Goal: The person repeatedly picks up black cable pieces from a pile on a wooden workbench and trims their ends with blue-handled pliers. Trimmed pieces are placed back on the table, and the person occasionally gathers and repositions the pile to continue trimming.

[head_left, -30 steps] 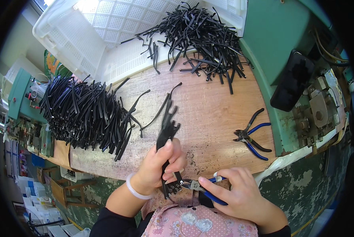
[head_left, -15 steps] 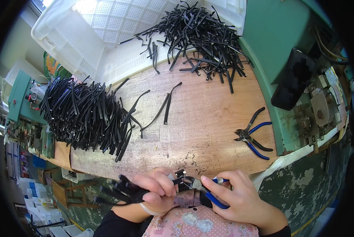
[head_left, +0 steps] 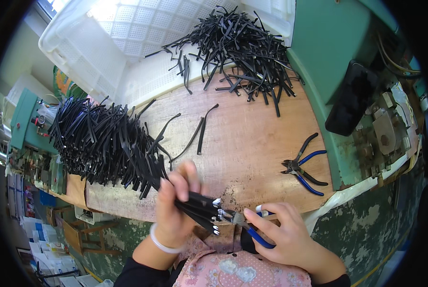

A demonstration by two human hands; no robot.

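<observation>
My left hand is closed round a bunch of black eyeglass temples, held just over the front edge of the table. Their metal-tipped ends fan out to the right. In my right hand is a pair of pliers with blue handles; its metal jaws are at the temple ends, and whether they grip one I cannot tell. A large pile of black temples lies at left, close behind my left hand. A few loose temples rest on the wooden table.
Blue-and-black-handled pliers lie at the table's right side. A tipped white plastic crate stands at the back, a heap of black temples spilling from it. Green machinery with a black phone borders the right.
My left hand has turned and lifted, so the bunch of temples now points right toward the pliers instead of trailing left. My right hand stays nearly in place.
</observation>
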